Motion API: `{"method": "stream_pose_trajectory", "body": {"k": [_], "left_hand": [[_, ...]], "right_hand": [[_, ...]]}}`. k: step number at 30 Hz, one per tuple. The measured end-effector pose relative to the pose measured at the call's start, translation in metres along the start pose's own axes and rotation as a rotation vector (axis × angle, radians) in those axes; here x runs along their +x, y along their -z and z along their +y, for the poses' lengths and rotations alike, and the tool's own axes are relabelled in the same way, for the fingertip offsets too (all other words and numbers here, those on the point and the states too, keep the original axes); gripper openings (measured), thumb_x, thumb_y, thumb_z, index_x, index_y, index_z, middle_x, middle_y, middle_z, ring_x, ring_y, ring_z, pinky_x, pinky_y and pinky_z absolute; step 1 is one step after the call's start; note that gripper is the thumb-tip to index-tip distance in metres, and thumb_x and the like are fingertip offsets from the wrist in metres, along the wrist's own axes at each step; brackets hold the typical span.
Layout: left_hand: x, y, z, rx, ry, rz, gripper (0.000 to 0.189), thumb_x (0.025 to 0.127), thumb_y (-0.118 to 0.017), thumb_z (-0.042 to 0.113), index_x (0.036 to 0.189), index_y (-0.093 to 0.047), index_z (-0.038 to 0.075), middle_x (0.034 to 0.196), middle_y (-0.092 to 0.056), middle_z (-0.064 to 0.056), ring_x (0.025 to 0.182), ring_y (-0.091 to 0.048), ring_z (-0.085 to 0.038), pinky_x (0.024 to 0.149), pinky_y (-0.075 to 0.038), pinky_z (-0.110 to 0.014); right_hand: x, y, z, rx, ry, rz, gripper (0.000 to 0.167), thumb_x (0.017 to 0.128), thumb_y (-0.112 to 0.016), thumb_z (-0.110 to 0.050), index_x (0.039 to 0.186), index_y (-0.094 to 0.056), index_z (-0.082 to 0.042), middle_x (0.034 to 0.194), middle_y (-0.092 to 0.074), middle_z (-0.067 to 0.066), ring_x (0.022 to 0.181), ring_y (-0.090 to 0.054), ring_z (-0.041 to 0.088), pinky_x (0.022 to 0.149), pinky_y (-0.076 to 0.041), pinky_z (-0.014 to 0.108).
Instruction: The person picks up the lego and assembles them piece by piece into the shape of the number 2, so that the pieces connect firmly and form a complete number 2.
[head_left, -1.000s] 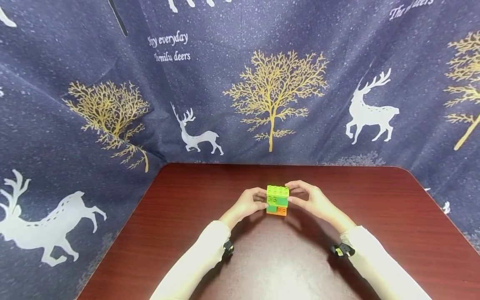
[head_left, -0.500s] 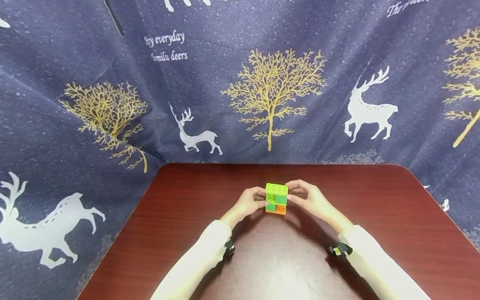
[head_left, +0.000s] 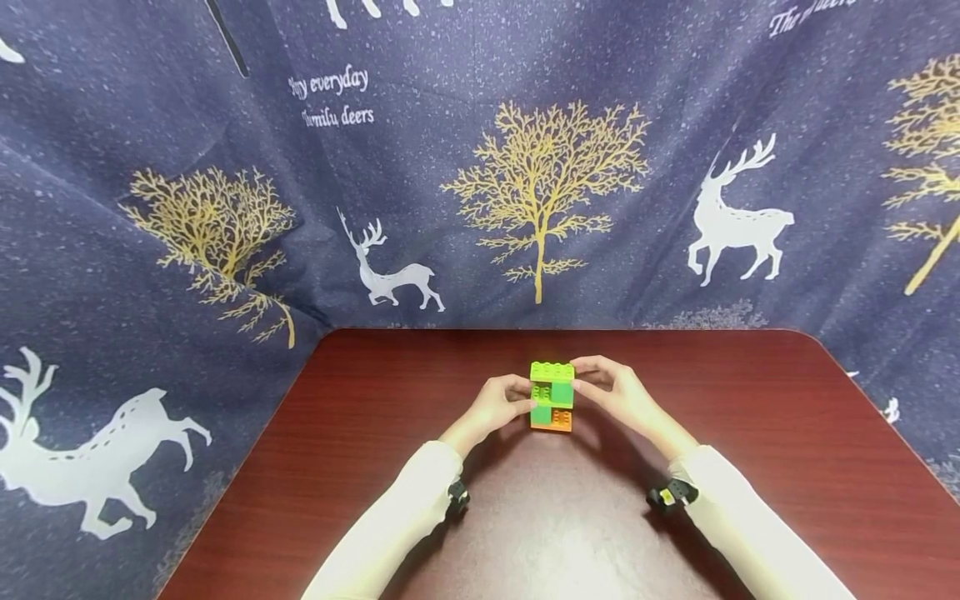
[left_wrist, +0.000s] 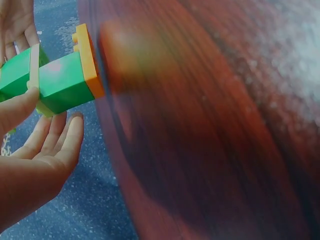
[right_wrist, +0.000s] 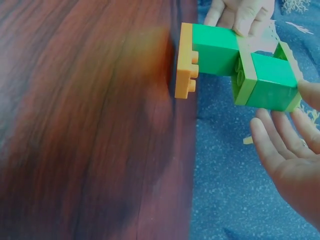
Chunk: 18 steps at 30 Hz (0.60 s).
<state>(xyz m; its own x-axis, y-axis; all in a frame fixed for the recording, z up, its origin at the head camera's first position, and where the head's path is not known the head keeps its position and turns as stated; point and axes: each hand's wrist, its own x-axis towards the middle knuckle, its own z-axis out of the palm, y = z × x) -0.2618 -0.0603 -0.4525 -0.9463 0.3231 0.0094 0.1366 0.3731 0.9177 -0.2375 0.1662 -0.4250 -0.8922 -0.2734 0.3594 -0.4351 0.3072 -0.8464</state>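
A stack of toy building bricks stands upright between my two hands, its orange base plate [head_left: 551, 427] close over the table. On the base's left half sits a lower green brick [left_wrist: 67, 82], under a lime middle plate [right_wrist: 246, 75]. An upper green brick [right_wrist: 274, 80] rests on that plate's right half, and a lime top plate [head_left: 552, 371] caps it. My left hand [head_left: 497, 406] pinches the middle plate between thumb and fingers. From the right, my right hand [head_left: 618, 392] pinches the upper end, thumb at the top plate and fingers behind.
The reddish-brown wooden table [head_left: 420, 367] reflects glare near the front. Behind and to the left hangs a dark blue cloth [head_left: 465, 250] with white deer and golden trees. A dark camera band [head_left: 457, 495] sits on the left wrist, another [head_left: 672, 495] on the right.
The stack's top plate and my right fingers have shifted slightly upward, and the stack shows more of its front. My left hand keeps its hold almost in place.
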Motion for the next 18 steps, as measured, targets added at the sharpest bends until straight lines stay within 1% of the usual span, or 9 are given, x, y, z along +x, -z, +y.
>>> {"method": "stream_pose_trajectory", "body": {"k": [3,6,8,10,14,18], "left_hand": [[-0.001,0.001,0.001,-0.024,0.001,-0.002,0.028,0.085,-0.071,0.003,0.112,-0.066,-0.003,0.107,-0.068,-0.015,0.092,-0.064,-0.022,0.076,-0.056,-0.04],[-0.002,0.002,0.001,-0.041,0.002,0.0,0.028,0.085,-0.071,0.004,0.112,-0.066,-0.003,0.106,-0.068,-0.015,0.091,-0.064,-0.022,0.078,-0.056,-0.042],[-0.002,0.002,0.0,-0.041,0.001,0.004,0.028,0.085,-0.071,0.004,0.111,-0.066,-0.003,0.104,-0.068,-0.015,0.09,-0.064,-0.021,0.078,-0.056,-0.042],[-0.001,0.003,-0.001,-0.042,0.005,0.007,0.028,0.085,-0.072,0.005,0.111,-0.066,-0.003,0.102,-0.068,-0.014,0.089,-0.064,-0.021,0.077,-0.056,-0.041],[0.0,0.004,-0.003,-0.055,0.025,0.012,0.029,0.085,-0.072,0.008,0.111,-0.067,-0.002,0.103,-0.068,-0.014,0.089,-0.065,-0.022,0.078,-0.055,-0.039],[0.001,0.005,-0.004,-0.074,0.053,0.016,0.031,0.085,-0.073,0.011,0.112,-0.068,-0.001,0.104,-0.069,-0.013,0.091,-0.065,-0.021,0.081,-0.055,-0.038]], "right_hand": [[0.001,0.0,-0.016,-0.018,-0.011,0.003,0.031,0.089,-0.063,0.003,0.118,-0.057,0.013,0.109,-0.063,0.03,0.097,-0.063,0.043,0.081,-0.054,0.03],[0.003,0.0,-0.02,-0.031,-0.033,0.009,0.03,0.09,-0.062,0.002,0.118,-0.057,0.013,0.11,-0.063,0.03,0.099,-0.062,0.042,0.085,-0.052,0.033],[0.004,0.0,-0.02,-0.031,-0.04,0.013,0.029,0.091,-0.062,0.001,0.117,-0.058,0.013,0.111,-0.063,0.03,0.101,-0.061,0.042,0.085,-0.052,0.032],[0.006,-0.001,-0.017,-0.014,-0.042,0.02,0.029,0.091,-0.062,0.001,0.117,-0.058,0.013,0.111,-0.063,0.03,0.101,-0.061,0.042,0.085,-0.052,0.03],[0.012,-0.004,0.001,0.036,-0.047,0.03,0.029,0.092,-0.061,0.0,0.117,-0.058,0.013,0.111,-0.062,0.031,0.098,-0.063,0.041,0.079,-0.055,0.028],[0.017,-0.007,0.016,0.073,-0.062,0.034,0.03,0.092,-0.062,-0.004,0.118,-0.058,0.011,0.112,-0.062,0.03,0.096,-0.064,0.039,0.077,-0.057,0.032]]}}
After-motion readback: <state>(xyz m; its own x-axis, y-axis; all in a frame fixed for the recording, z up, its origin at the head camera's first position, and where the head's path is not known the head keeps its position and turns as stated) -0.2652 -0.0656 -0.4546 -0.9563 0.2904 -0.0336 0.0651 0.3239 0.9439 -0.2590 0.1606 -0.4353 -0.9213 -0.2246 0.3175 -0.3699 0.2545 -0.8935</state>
